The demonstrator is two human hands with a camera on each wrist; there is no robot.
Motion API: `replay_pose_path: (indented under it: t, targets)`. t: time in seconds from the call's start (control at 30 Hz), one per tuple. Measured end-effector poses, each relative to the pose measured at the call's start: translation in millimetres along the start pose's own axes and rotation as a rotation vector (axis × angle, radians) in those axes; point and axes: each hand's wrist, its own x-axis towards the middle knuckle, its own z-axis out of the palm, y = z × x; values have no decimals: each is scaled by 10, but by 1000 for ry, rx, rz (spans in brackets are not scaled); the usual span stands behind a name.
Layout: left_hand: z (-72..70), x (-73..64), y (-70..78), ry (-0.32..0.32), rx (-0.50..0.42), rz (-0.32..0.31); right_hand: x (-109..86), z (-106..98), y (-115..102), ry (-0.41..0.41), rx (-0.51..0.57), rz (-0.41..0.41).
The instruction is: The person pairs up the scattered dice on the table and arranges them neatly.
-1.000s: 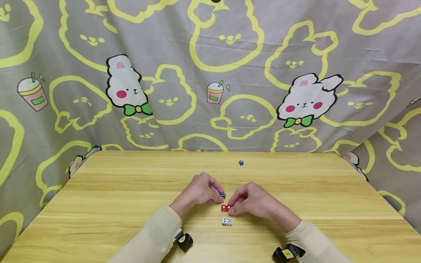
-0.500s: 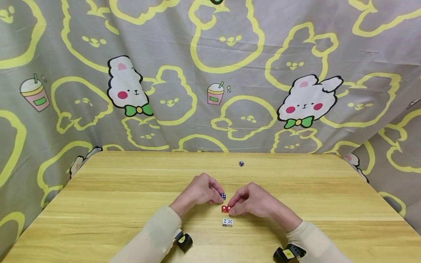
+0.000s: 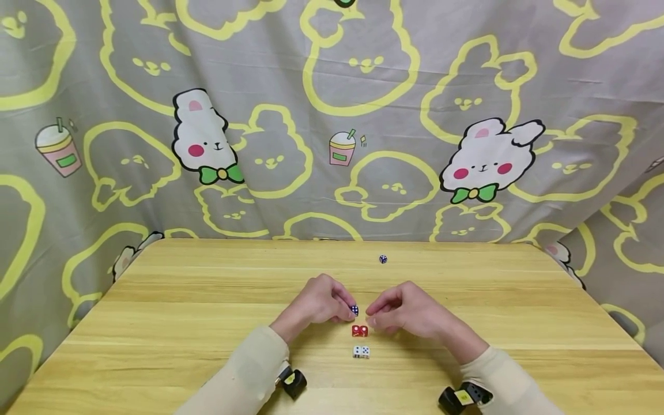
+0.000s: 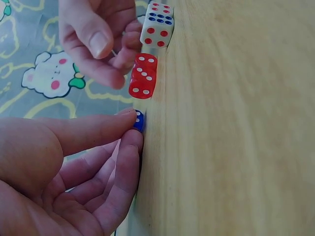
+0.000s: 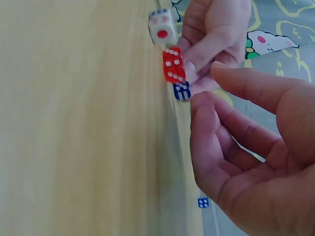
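Observation:
My left hand [image 3: 323, 298] pinches a blue die [image 3: 354, 310] between thumb and fingertips on the tabletop; the left wrist view shows only part of that blue die [image 4: 139, 121]. Just right of it, my right hand [image 3: 410, 311] is raised a little, thumb and forefinger apart with nothing between them in the right wrist view. Two red dice [image 3: 359, 331] sit side by side in front of the blue one. Nearer still is a pair of white dice [image 3: 361, 351], also side by side. Another blue die [image 3: 383, 259] lies alone toward the far edge.
The wooden table [image 3: 181, 323] spreads out to both sides of the dice. A grey patterned curtain [image 3: 290, 132] hangs behind its far edge. Black wrist cameras [image 3: 294, 383] are strapped at both sleeves.
My right hand has let go of the red dice and drawn back to the right, its fingers parting. The left hand keeps its pinch on the blue die.

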Motion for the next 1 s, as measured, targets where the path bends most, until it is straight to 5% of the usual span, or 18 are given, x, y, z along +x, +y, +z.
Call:
replay_pose_path:
  t: [0.53,1.0]
  targets:
    - [9,1,33,4,11,-6,73,-251,14,252,-104,12]
    - [17,6,20,4,7,-13,419,-436,-2,448,-180,20]
